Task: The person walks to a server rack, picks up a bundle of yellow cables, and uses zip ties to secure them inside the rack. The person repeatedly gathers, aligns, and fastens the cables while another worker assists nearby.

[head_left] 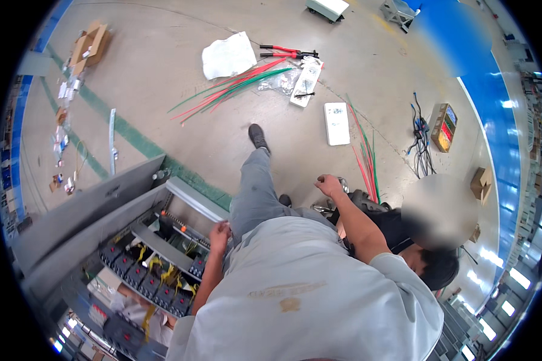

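Note:
My left hand hangs beside the frame of a grey electrical cabinet, its fingers curled. Whether it holds something small does not show. Inside the cabinet sit a row of black breaker-like units and yellow wires. My right hand is held forward over the floor with the fingers closed; anything in them is too small to make out. One of my legs is stretched forward, its dark shoe on the floor.
A person in black is close at my right. Ahead lie red and green tubes or strips, a red-handled cutter, a white sheet and a white box. Black cables lie beside a parts box farther right.

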Motion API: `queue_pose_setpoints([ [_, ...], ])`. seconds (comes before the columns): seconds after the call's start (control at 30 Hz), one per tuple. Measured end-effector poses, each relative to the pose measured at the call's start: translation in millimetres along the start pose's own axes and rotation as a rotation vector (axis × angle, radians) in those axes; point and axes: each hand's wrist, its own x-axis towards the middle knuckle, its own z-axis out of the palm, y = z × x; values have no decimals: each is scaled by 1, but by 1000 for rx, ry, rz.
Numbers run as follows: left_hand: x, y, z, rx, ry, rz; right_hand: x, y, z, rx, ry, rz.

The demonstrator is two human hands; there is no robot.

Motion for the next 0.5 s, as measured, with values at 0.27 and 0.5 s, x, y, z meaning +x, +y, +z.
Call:
queue_pose_setpoints([
  [0.27,210,157,95,924,-22,205,182,-31,-83,-145,66,16],
  [0.5,306,174,208,1128,-113,-22,422,-48,-99,-321,17,26],
])
